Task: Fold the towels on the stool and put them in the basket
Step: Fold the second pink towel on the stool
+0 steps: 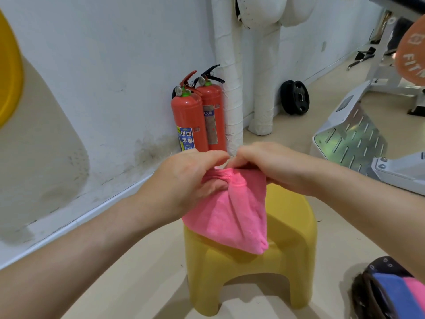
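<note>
Pink terry cloth is what both hands have hold of: the pink towel [232, 210] hangs bunched from its top edge above the yellow stool [287, 226], its lower corner drooping over the seat's front edge at about 5 o'clock from the hands. The left hand [184, 180] pinches the gathered top edge between thumb and fingers, closed tight on the cloth; the right hand [271, 166] meets it at 3 o'clock, fingers curled narrow over the same edge. The two hands are nearly touching.

The step in hand looks like finding the corners. To do it well, I would judge the hands should slide apart along the hem until each holds a corner, so the cloth hangs flat, then lay it on the seat and bring edge to edge. Folding while it is still bunched would trap creases.

The basket [377, 286] sits at 5 o'clock of the stool, cut off by the frame's lower right corner; a blue towel [391, 293] and a second pink one [417, 291] lie inside it, both only partly seen. The right hand's fingertips are hidden behind the cloth, so exactly how much it grips is unclear. Whether any more towels remain on the seat under the hanging one cannot be told. Two red fire extinguishers [195, 116] stand by the wall at 12 o'clock
</note>
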Demonstrator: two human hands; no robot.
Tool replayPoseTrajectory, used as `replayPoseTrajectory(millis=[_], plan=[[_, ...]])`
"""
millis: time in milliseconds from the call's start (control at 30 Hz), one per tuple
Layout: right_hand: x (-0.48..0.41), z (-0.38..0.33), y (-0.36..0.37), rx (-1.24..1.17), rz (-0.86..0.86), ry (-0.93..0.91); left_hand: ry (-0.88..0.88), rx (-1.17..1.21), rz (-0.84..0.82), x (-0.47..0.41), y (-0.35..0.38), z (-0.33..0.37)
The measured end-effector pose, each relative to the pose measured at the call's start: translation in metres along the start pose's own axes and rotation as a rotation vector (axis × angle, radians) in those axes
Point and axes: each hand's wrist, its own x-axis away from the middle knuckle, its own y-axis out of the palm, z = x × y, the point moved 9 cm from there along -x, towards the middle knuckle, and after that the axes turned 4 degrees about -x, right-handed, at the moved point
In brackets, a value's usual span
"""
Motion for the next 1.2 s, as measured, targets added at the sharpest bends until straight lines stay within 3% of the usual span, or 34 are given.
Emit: replayPoseTrajectory(millis=[133,233,333,433,567,667,767,933,1000,1067,1200], plan=[[0.007,-0.01,0.015,0.291,-0.153,-0.089,0.009,-0.058,-0.053,-0.004,0.001,0.0],[0.005,-0.012,0.016,0.447,-0.128,-0.155,-0.108,0.018,-0.133,-0.004,0.008,-0.012],[0.011,-0.015,0.016,0.421,-0.197,-0.136,-0.277,0.278,-0.313,0.002,0.022,-0.031],[0.012,-0.016,0.006,0.405,-0.185,-0.112,-0.381,0.744,-0.493,0.016,0.038,-0.036],[0.014,-0.019,0.002,0.536,-0.191,-0.068,-0.496,1.073,-0.324,0.018,0.033,-0.046],[0.011,-0.028,0.013,0.636,-0.111,-0.135,-0.53,1.132,-0.164,0.011,0.025,-0.048],[0.007,-0.039,0.017,0.57,0.021,-0.28,-0.549,1.154,-0.049,0.007,0.016,-0.058],[0.005,-0.042,0.005,0.167,0.065,-0.356,-0.57,1.355,-0.377,0.033,0.048,-0.058],[-0.001,-0.032,0.004,0.042,0.059,-0.334,-0.648,1.464,-0.393,0.045,0.06,-0.06],[-0.01,-0.013,0.0,0.059,0.072,-0.272,-0.739,1.482,-0.354,0.054,0.071,-0.066],[-0.023,0.044,-0.015,0.344,0.137,-0.042,-0.915,1.229,-0.339,0.073,0.095,-0.068]])
